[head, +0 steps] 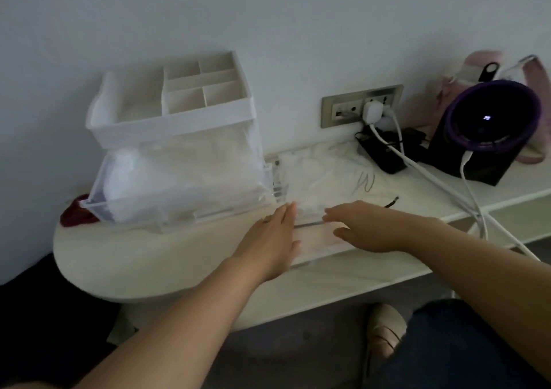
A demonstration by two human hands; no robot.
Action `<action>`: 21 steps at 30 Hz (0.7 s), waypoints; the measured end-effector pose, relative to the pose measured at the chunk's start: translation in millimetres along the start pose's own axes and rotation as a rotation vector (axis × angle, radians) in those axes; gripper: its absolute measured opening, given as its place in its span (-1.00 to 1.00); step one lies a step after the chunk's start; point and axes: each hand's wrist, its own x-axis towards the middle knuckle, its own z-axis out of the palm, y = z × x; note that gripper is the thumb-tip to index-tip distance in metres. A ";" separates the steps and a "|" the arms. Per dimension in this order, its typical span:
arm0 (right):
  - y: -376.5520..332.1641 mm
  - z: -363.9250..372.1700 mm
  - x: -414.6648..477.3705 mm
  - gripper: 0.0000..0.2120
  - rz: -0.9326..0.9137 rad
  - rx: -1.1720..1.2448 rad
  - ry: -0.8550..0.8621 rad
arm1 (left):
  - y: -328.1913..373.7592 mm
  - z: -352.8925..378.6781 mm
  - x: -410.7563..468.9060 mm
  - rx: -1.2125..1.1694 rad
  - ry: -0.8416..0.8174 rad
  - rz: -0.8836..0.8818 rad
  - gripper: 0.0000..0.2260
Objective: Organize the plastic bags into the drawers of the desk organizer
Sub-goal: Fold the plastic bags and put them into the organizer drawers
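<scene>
- Organizer (179, 114) on the desk (167, 257), against the wall; its pulled-out drawer (179, 197) already packed with white bags (185, 177)
- Right of organizer: a second clear drawer (310, 236) out on the desk, with more bags (310, 180) heaped in and behind it
- Left hand (268, 239) flat, fingers spread, against that drawer's left end
- Right hand (366, 227) spread, palm down over its right part; gripping nothing
- Judged roughly halfway: one drawer filled, loose one yet to be packed and slid back
- Cables (432, 180) farther right of organizer, clear of hands
</scene>
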 end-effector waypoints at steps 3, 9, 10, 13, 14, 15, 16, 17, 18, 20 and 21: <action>4.2 2.9 10.3 -0.50 0.017 -0.045 0.020 | 2.1 1.2 4.1 -0.027 0.040 -0.006 -0.33; 9.0 3.7 30.8 -0.61 0.116 -0.183 0.080 | 4.9 0.4 4.6 -0.045 0.050 -0.009 -0.31; 6.7 3.7 31.2 -0.70 0.117 -0.239 0.117 | 4.4 0.5 4.6 -0.048 0.051 -0.011 -0.31; -3.1 7.1 26.7 -0.73 0.094 -0.414 0.224 | 4.0 0.3 5.0 -0.068 0.061 -0.015 -0.30; -4.7 8.1 24.4 -0.71 0.089 -0.433 0.236 | 4.3 0.0 5.4 -0.073 0.062 -0.016 -0.29; -4.9 9.2 23.1 -0.70 0.086 -0.428 0.245 | 4.3 0.1 5.6 -0.073 0.061 -0.018 -0.29; -3.9 8.4 20.8 -0.71 0.089 -0.392 0.259 | 4.7 -0.6 5.4 -0.068 0.062 -0.017 -0.29; -2.5 6.4 18.5 -0.74 0.101 -0.326 0.269 | 4.7 -1.0 5.3 -0.060 0.063 -0.014 -0.29; -0.6 3.5 15.3 -0.76 0.113 -0.241 0.281 | 5.1 -1.6 5.4 -0.053 0.061 -0.011 -0.30; 2.8 -2.9 8.4 -0.77 0.119 -0.085 0.315 | 5.5 -2.8 5.3 -0.050 0.058 -0.015 -0.31; 4.1 -5.8 5.0 -0.78 0.120 -0.017 0.332 | 5.6 -3.4 5.7 -0.050 0.057 -0.019 -0.31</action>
